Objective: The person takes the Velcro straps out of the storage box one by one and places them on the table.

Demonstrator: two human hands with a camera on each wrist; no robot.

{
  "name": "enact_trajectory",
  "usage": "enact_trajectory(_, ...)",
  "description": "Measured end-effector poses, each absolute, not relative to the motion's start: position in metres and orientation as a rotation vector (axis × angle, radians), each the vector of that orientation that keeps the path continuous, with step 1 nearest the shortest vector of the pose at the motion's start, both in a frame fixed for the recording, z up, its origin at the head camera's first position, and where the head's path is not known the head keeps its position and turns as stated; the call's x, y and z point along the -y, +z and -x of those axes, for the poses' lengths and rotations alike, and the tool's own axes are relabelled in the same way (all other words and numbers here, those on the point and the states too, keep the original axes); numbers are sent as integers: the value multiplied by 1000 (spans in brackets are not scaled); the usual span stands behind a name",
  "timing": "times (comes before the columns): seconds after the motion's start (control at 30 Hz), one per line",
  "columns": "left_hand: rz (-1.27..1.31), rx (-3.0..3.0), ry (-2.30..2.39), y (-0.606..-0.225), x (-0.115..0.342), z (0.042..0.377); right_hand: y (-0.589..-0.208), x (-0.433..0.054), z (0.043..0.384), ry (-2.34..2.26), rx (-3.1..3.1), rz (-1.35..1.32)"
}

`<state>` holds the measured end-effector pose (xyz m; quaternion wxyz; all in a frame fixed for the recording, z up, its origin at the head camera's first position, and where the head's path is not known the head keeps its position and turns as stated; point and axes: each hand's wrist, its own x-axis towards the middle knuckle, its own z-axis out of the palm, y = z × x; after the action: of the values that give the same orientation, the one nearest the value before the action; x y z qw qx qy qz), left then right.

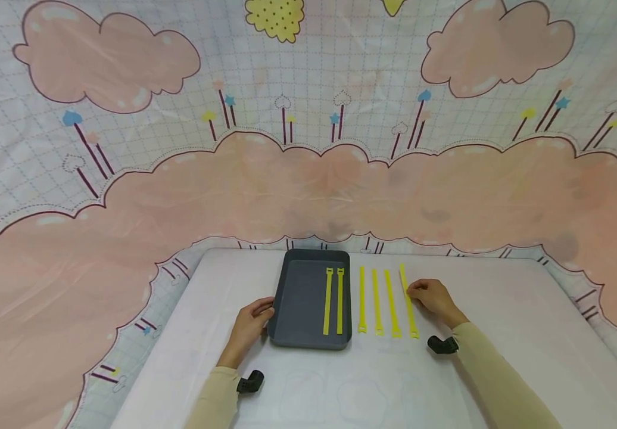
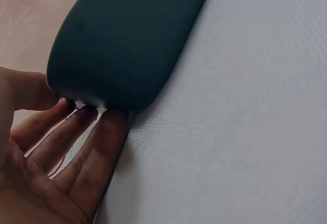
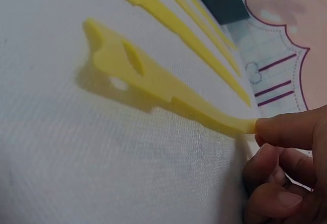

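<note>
My left hand [image 1: 252,325] holds the left edge of a dark grey tray [image 1: 300,339], its thumb at the rim and its fingers [image 2: 104,152] against the outer wall. Inside the tray, two yellow cable straps [image 1: 327,301] lie side by side at the right, slotted heads toward the far end. Right of the tray, several more yellow cable straps [image 1: 362,301] lie in a row, heads toward me. My right hand [image 1: 436,300] pinches the rightmost cable strap [image 3: 158,83] between thumb and fingertips. This strap curves upward toward the pinch, its slotted head low over the table.
The white table [image 1: 308,393] stands before a patterned backdrop [image 1: 340,185] with clouds. Each sleeved wrist wears a small black device, the left one [image 1: 251,381] near the tray's front corner and the right one [image 1: 442,345] beside the straps.
</note>
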<state>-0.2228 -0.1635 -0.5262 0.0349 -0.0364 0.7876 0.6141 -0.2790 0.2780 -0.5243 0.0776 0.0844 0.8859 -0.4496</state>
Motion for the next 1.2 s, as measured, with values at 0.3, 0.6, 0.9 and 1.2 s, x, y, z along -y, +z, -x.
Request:
enact_trajectory(0.3,123,-2404,1904,-526,163,224,-524,-279,280,-1300,-2694,-235)
enact_trajectory(0.6,113,-2397,1905,-525,163,222,-527,-279,281,-1259,-2716,-252)
enact_trajectory(0.9,106,-2388,1907,-524,162,223,-525,-281,276,-1383,-2680,-289)
enact_trajectory(1.2,104,-2394,1904,-525,163,223,-512,-284,265,-1529,-2577,-264)
